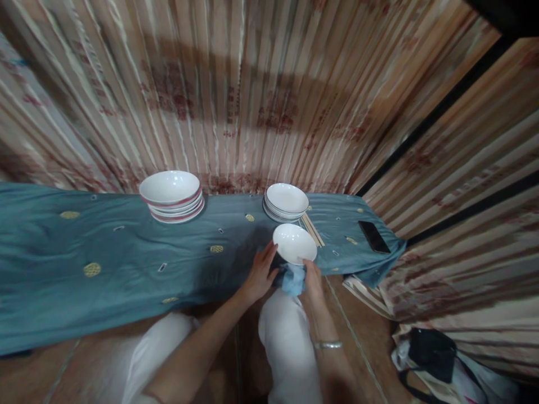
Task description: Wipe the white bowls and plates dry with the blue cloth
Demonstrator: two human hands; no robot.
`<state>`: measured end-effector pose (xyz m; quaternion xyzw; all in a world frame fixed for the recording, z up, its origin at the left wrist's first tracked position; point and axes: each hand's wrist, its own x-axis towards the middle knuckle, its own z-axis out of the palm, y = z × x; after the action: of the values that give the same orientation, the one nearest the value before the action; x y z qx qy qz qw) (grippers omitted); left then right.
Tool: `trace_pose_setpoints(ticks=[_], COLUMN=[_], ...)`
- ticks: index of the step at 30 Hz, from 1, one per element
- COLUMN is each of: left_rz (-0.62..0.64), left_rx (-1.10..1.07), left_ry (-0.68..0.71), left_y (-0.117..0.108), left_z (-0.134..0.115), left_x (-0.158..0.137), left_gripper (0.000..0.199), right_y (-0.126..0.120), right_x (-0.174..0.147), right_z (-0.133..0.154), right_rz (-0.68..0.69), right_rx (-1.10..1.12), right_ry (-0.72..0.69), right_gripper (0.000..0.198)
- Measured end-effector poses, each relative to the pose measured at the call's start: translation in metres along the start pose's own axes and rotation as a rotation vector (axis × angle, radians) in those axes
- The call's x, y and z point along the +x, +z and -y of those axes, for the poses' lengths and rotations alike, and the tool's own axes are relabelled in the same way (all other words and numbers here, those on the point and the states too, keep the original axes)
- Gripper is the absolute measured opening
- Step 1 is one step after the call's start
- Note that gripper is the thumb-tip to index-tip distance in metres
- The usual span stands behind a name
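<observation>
A shallow white bowl point(295, 242) is tilted toward me at the front edge of the table. My left hand point(260, 274) grips its left rim, fingers along the edge and thumb lower down. On the lower right rim, my right hand point(312, 279) is closed around the bowl's edge. A light blue cloth point(293, 279) hangs below the bowl between both hands, against my right fingers. Just behind stands a stack of white plates point(287, 199), with wooden chopsticks point(311, 230) lying at its right.
A stack of white bowls with red rims point(172, 193) stands to the left on the blue tablecloth point(126, 252). A black phone point(374, 237) lies near the right end. Curtains point(236, 101) hang behind the table. A bag point(433, 359) rests on the floor at the lower right.
</observation>
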<state>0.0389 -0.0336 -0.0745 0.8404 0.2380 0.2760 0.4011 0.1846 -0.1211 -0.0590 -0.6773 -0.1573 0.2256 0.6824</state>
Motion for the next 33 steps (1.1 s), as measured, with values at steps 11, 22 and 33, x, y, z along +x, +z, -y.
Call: trace_pose_setpoints(ticks=[11, 22, 33], left_rz=[0.029, 0.047, -0.321], left_rx=[0.022, 0.002, -0.165], left_ry=[-0.007, -0.047, -0.128], left_y=[0.011, 0.003, -0.035], left_z=[-0.006, -0.013, 0.002], left_x=[0.003, -0.002, -0.014], left_gripper=[0.069, 0.07, 0.058], right_y=[-0.009, -0.037, -0.032], right_x=[0.014, -0.009, -0.068], right_z=[0.006, -0.015, 0.02], right_rz=[-0.086, -0.037, 0.133], right_rx=[-0.044, -0.114, -0.295], right_ry=[0.095, 0.128, -0.105], right_gripper=[0.039, 0.061, 0.051])
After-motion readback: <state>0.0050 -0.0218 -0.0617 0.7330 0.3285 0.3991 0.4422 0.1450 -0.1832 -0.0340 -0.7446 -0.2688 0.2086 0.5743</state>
